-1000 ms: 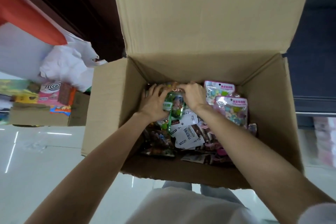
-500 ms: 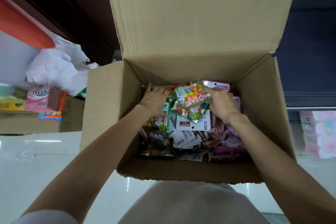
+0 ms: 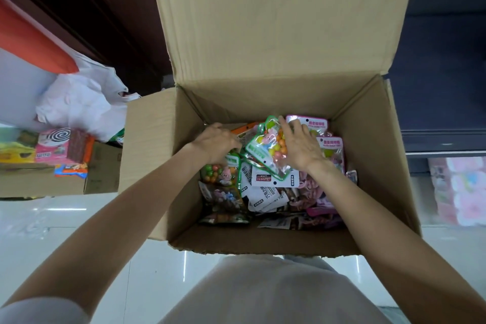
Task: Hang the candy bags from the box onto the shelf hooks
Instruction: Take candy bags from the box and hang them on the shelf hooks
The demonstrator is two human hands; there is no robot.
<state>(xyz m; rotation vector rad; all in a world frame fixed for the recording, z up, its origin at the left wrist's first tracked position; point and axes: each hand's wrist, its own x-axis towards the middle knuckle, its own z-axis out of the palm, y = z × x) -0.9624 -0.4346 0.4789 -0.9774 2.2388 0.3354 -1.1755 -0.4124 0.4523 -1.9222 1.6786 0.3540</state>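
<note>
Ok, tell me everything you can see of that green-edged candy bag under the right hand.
The green-edged candy bag is a clear plastic pouch with a green border, filled with round candies in orange, yellow, pink and green. It lies tilted on top of the heap inside the cardboard box, near the far wall, overlapping white-labelled packets. The right hand rests on its right side, fingers spread over it. The left hand is just beside its left edge; contact there is unclear.
</note>
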